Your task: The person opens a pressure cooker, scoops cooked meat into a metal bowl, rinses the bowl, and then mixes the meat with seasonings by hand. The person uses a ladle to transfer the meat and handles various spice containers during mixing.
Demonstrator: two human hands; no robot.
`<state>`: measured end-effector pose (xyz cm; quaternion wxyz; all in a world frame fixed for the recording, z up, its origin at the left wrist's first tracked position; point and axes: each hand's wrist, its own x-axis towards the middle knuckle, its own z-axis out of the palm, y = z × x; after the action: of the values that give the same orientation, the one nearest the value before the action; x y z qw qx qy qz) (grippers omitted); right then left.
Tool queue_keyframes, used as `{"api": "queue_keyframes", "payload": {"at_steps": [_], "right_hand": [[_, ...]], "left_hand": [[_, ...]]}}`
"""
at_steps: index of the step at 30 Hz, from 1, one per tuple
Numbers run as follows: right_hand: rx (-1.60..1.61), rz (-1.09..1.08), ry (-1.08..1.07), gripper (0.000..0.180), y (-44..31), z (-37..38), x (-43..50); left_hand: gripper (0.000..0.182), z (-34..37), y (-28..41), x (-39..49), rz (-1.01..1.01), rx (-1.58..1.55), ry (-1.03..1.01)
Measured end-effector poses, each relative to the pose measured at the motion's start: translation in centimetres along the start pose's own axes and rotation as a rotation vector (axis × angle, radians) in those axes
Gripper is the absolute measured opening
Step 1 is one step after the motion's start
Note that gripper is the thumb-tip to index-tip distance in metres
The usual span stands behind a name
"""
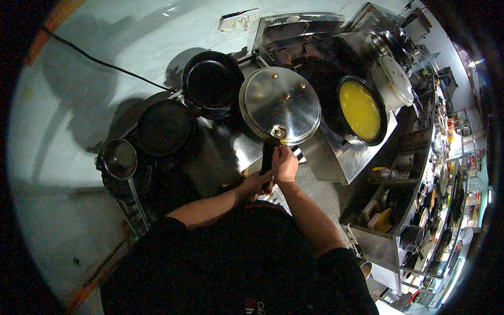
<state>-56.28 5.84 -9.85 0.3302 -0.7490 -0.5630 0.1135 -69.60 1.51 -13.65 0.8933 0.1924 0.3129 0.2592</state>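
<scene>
A round steel pressure cooker lid point(285, 102) lies before me, its dark handle point(270, 155) pointing towards my body. My right hand point(285, 163) is closed around the handle's right side near the rim. Lower down, my left hand point(258, 183) grips the same handle towards its end. Most of whatever is under the lid is hidden. To the right, a dark-rimmed pan point(360, 110) holds yellow liquid. Just left of the lid stands a black pan point(213, 80).
Another black pan point(164, 126) and a steel ladle point(120, 158) are at the left, by a pale wall point(59, 157). A lidded metal pot point(391, 82) stands beyond the yellow liquid. A steel counter corner point(342, 169) juts out right of my hands; crowded shelves point(393, 232) lie farther right.
</scene>
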Motion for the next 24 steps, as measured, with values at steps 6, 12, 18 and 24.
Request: {"api": "queue_keyframes", "payload": {"at_steps": [6, 12, 18, 24], "right_hand": [[-0.01, 0.049, -0.03, 0.026, -0.4, -0.1, -0.1], [0.048, 0.226, 0.01, 0.027, -1.0, 0.3, -0.2], [0.063, 0.222, 0.036, 0.026, -0.9, 0.5, 0.3], [0.009, 0.216, -0.004, 0.023, -0.6, 0.4, 0.6]], "left_hand": [[0.037, 0.4, 0.5, 0.0, 0.008, 0.096, -0.025], [0.037, 0.9, 1.1, -0.6, -0.014, 0.082, 0.011], [0.031, 0.2, -0.5, 0.6, -0.008, -0.086, 0.031], [0.026, 0.5, 0.5, -0.4, -0.052, -0.033, 0.072]]}}
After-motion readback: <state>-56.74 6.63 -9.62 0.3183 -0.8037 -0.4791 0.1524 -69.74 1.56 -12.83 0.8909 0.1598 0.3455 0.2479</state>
